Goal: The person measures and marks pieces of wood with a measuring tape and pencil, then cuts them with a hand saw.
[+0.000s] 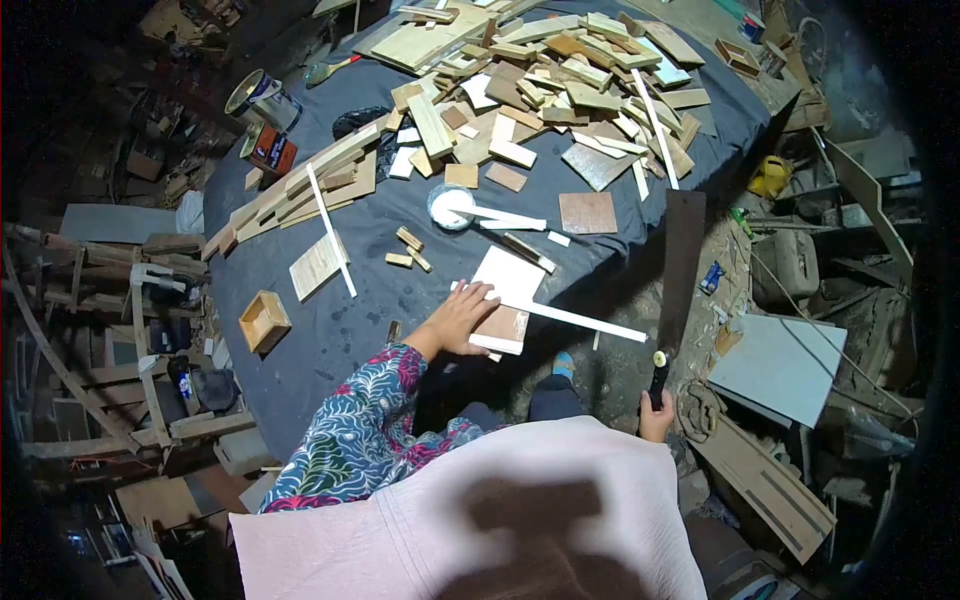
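Observation:
My left hand (452,320) bears down on a long white strip (590,320) at the table's near edge, fingers curled over it. Under and around the strip are a white board (512,270) and a small brown-faced block (503,324). The strip's right end sticks out past the table edge. Off to the right, my right hand (656,418) grips the dark handle of a handsaw (682,265). Its broad dark blade points away from me, apart from the strip. An open tub of white paste or paint (452,207) with a white stick across it stands beyond the boards.
A large heap of wood offcuts (570,85) covers the far side of the cloth-covered table (340,330). Small wooden blocks (410,248), a wooden box (264,320) and a can (272,102) stand leftward. Clutter and a pale panel (780,365) lie on the floor at right.

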Demonstrator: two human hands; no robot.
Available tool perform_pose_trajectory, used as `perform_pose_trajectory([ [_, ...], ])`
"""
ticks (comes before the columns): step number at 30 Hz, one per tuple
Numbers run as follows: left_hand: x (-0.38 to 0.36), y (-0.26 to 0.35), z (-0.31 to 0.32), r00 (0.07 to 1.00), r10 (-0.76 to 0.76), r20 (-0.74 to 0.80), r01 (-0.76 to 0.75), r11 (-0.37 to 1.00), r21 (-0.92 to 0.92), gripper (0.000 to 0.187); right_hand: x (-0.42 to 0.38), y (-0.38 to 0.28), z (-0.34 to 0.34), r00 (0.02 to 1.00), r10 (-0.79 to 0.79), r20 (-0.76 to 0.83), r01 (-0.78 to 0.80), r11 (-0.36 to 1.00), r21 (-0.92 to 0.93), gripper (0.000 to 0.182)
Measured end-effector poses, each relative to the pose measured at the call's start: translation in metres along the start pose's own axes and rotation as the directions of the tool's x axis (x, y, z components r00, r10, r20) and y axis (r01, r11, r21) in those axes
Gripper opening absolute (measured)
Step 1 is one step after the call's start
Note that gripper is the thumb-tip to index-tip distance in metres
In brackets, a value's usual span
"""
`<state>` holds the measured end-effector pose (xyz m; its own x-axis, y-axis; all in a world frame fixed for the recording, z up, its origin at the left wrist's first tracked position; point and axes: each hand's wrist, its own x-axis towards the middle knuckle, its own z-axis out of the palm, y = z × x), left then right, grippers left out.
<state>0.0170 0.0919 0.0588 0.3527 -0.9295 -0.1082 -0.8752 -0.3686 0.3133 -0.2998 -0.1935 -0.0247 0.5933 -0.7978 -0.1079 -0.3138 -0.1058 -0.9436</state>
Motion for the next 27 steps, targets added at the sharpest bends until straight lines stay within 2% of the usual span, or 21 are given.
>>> perform_pose_trajectory([
  [3,-0.004,-0.011,0.007,0.997,0.073,-0.012,-0.073,0.997,-0.03,0.086,-0.022,-0.009,0.008,0.995,-0.032,-0.098,0.033,0.999,0.001,0.013],
  [4,-0.005,-0.009,0.006,0.998,0.062,0.007,-0.062,0.997,0.041,0.087,-0.034,-0.018,0.013,0.991,-0.018,-0.132,0.017,1.0,-0.011,0.014],
  [5,-0.006,-0.01,0.008,0.998,0.061,-0.002,-0.06,0.995,0.082,0.086,-0.048,-0.025,0.024,0.964,-0.095,-0.248,0.091,0.995,-0.027,0.014],
  [6,-0.008,-0.01,0.014,0.998,0.059,-0.005,-0.058,0.991,0.118,0.086,-0.063,-0.01,0.023,0.97,-0.113,-0.217,0.081,0.985,-0.152,0.017],
  [8,-0.013,-0.01,0.032,0.988,0.029,-0.149,-0.034,0.999,-0.036,0.081,-0.096,-0.042,0.044,0.962,-0.062,-0.265,0.015,0.984,-0.176,0.018],
  [9,-0.012,-0.01,0.04,0.986,-0.013,-0.169,0.0,0.997,-0.073,0.078,-0.112,-0.043,0.059,0.96,-0.053,-0.273,-0.001,0.981,-0.194,0.018],
  [10,-0.009,-0.007,0.042,0.978,-0.061,-0.197,0.038,0.993,-0.116,0.075,-0.124,-0.046,0.071,0.951,0.017,-0.307,-0.056,0.992,-0.116,0.018],
  [11,-0.009,-0.002,0.041,0.979,-0.121,-0.162,0.105,0.989,-0.103,0.066,-0.13,-0.049,0.081,0.94,0.081,-0.332,-0.1,0.994,-0.04,0.018],
  [12,-0.009,-0.002,0.049,0.978,-0.123,-0.169,0.101,0.986,-0.131,0.066,-0.135,-0.05,0.093,0.937,0.123,-0.326,-0.132,0.991,-0.005,0.019],
  [14,-0.007,-0.001,0.058,0.95,-0.135,-0.281,0.108,0.988,-0.108,0.059,-0.136,-0.031,0.112,0.914,0.192,-0.357,-0.16,0.98,0.117,0.018],
  [16,-0.01,0.001,0.052,0.953,-0.128,-0.276,0.099,0.988,-0.117,0.055,-0.137,-0.077,0.133,0.894,0.344,-0.286,-0.241,0.909,0.341,0.019],
  [18,-0.009,0.0,0.051,0.954,-0.132,-0.269,0.117,0.991,-0.07,0.056,-0.125,-0.107,0.146,0.874,0.336,-0.35,-0.217,0.916,0.337,0.022],
  [20,-0.008,-0.002,0.051,0.959,-0.151,-0.241,0.141,0.988,-0.057,0.057,-0.108,-0.109,0.155,0.808,0.396,-0.437,-0.239,0.898,0.371,0.024],
  [22,-0.008,-0.002,0.059,0.959,-0.146,-0.242,0.135,0.989,-0.063,0.057,-0.086,-0.097,0.158,0.803,0.4,-0.441,-0.24,0.895,0.375,0.025],
  [24,-0.006,-0.005,0.065,0.95,-0.139,-0.278,0.113,0.988,-0.105,0.058,-0.061,-0.077,0.157,0.827,0.341,-0.446,-0.162,0.906,0.392,0.028],
  [27,-0.007,-0.005,0.068,0.928,-0.126,-0.351,0.094,0.99,-0.106,0.057,-0.024,-0.063,0.159,0.817,0.377,-0.436,-0.149,0.869,0.471,0.033],
])
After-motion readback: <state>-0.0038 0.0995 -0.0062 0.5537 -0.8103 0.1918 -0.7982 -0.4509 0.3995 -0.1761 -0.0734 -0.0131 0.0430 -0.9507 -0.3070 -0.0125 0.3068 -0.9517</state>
